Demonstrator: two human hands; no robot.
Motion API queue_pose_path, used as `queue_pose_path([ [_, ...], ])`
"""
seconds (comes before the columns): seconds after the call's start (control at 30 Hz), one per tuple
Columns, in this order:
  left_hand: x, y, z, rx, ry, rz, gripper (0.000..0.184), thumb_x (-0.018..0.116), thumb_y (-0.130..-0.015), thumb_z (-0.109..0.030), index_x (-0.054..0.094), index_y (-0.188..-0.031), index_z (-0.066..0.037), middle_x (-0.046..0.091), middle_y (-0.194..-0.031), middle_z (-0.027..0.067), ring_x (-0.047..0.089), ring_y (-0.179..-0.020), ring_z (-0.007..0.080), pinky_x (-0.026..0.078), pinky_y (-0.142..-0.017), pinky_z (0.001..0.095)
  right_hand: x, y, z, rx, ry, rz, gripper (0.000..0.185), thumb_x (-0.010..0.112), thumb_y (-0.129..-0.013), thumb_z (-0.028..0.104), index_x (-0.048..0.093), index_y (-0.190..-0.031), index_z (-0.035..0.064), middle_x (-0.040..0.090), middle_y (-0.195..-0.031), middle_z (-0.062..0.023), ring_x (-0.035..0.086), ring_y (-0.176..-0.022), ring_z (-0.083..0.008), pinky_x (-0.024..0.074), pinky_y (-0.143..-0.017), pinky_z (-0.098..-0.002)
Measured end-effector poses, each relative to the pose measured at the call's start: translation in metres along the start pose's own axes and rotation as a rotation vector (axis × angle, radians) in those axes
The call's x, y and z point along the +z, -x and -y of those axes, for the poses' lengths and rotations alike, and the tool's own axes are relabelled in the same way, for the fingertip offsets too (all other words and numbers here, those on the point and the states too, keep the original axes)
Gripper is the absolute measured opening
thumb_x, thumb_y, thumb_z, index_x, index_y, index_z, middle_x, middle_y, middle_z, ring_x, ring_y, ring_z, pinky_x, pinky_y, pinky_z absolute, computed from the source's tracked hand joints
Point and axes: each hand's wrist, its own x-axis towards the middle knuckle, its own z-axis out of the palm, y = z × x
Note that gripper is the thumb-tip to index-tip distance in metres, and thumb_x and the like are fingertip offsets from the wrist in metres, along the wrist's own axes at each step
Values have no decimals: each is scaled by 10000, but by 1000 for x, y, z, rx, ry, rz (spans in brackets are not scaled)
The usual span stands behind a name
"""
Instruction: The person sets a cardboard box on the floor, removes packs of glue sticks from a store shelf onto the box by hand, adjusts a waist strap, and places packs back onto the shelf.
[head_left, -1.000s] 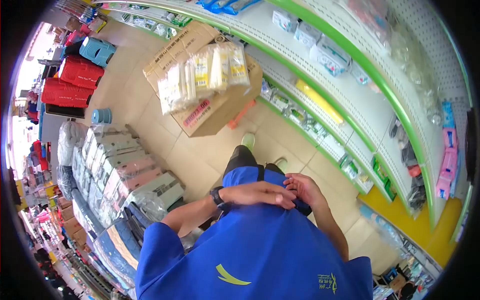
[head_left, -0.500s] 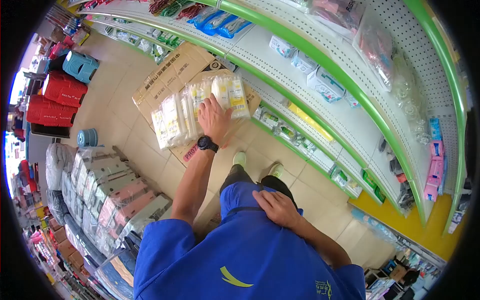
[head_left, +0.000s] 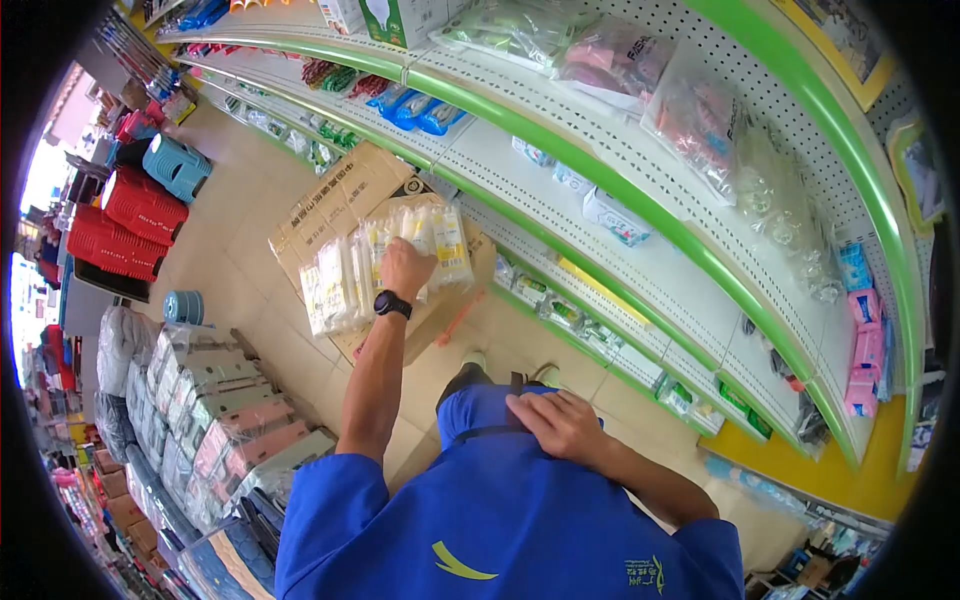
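Observation:
My left hand (head_left: 405, 268), with a black watch on the wrist, reaches down to a row of white-and-yellow plastic packets (head_left: 350, 275). Its fingers are curled over a packet near the middle of the row, and the fingertips are partly hidden. The packets stand side by side on an open cardboard box (head_left: 345, 190) on the floor. My right hand (head_left: 562, 425) rests against the front of my blue shirt, fingers lying slightly bent on the cloth beside a short dark strap (head_left: 516, 382). No object shows in it.
Green-edged white shelves (head_left: 560, 130) run along the right, carrying bagged goods and pink packs (head_left: 865, 350). Plastic-wrapped storage boxes (head_left: 220, 400) stand at left. Red baskets (head_left: 120, 235) and a blue bucket (head_left: 183, 307) are farther off. An orange-red strip (head_left: 458, 320) lies by the box.
My left hand's fingers were spread over the packets and are now curled in on one. My right hand stays at the shirt, its fingers a little more bent. The view has shifted slightly.

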Motion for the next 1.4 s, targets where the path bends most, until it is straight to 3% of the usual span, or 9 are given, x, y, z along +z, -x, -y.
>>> queue_pose_path([
  [0.1, -17, 11, 6, -3, 235, 15, 477, 744, -652, -224, 552, -948, 97, 660, -878, 249, 653, -760, 385, 522, -677, 445, -14, -12, -11, 162, -279, -137, 424, 671, -786, 22, 564, -1195, -5, 641, -955, -135, 652, -764, -268, 542, -669, -361],
  [0.2, -62, 61, -38, 28, 696, 181, 427, 726, -737, -163, 533, -1041, 66, 668, -880, 163, 656, -735, 239, 528, -650, 385, -10, -23, -33, 514, -524, -103, 407, 675, -811, 23, 547, -1194, -30, 637, -1027, -154, 655, -849, -239, 545, -691, -321],
  [0.23, -63, 76, -47, 78, 977, 278, 423, 713, -770, -141, 519, -1090, 55, 667, -879, 132, 649, -738, 190, 531, -657, 360, -12, -25, -41, 634, -667, -30, 557, 671, -836, 39, 425, -1332, -23, 602, -1141, -174, 633, -958, -231, 530, -779, -332],
  [0.33, -90, 127, -106, 109, 1309, 494, 521, 724, -778, -42, 455, -1218, 27, 635, -1050, 103, 622, -938, 155, 525, -815, 310, -13, -37, -53, 667, -1070, -173, 692, 711, -851, 183, 342, -1395, -35, 560, -1226, -184, 582, -1112, -248, 501, -864, -356],
  [0.5, -96, 155, -155, 337, 1282, 587, 559, 750, -773, -27, 450, -1241, 34, 602, -1142, 105, 572, -1059, 152, 475, -916, 311, -47, -41, -54, 815, -1405, -227, 783, 741, -785, 13, 291, -1426, -7, 531, -1278, -114, 540, -1160, -186, 466, -961, -339],
  [0.9, -97, 173, -219, 445, 1439, 813, 528, 697, -816, 5, 439, -1275, 36, 582, -1178, 113, 564, -1089, 161, 467, -940, 308, -80, 24, -28, 911, -1321, -538, 609, 712, -774, -51, 433, -1314, -7, 628, -1122, -104, 629, -988, -160, 512, -874, -307],
  [1.07, -118, 188, -246, 569, 1431, 922, 543, 655, -836, 34, 436, -1332, 23, 604, -1154, 113, 567, -1095, 163, 465, -944, 312, -88, 45, -16, 877, -1256, -658, 604, 719, -775, -29, 447, -1313, 0, 616, -1156, -95, 609, -1040, -165, 491, -906, -320],
  [1.17, -121, 197, -252, 719, 1411, 976, 357, 563, -928, -62, 509, -1267, 37, 576, -1250, 189, 553, -1138, 182, 437, -981, 329, -91, 50, -12, 842, -1206, -734, 607, 722, -775, -17, 452, -1319, 5, 606, -1183, -85, 592, -1071, -163, 471, -930, -324],
  [1.4, -119, 209, -258, 875, 1567, 1127, 313, 492, -974, -126, 526, -1231, 49, 528, -1313, 252, 534, -1203, 262, 418, -1009, 361, -102, 59, 4, 917, -1244, -717, 527, 735, -778, 22, 530, -1263, -2, 619, -1162, -68, 580, -1056, -141, 452, -930, -302],
])
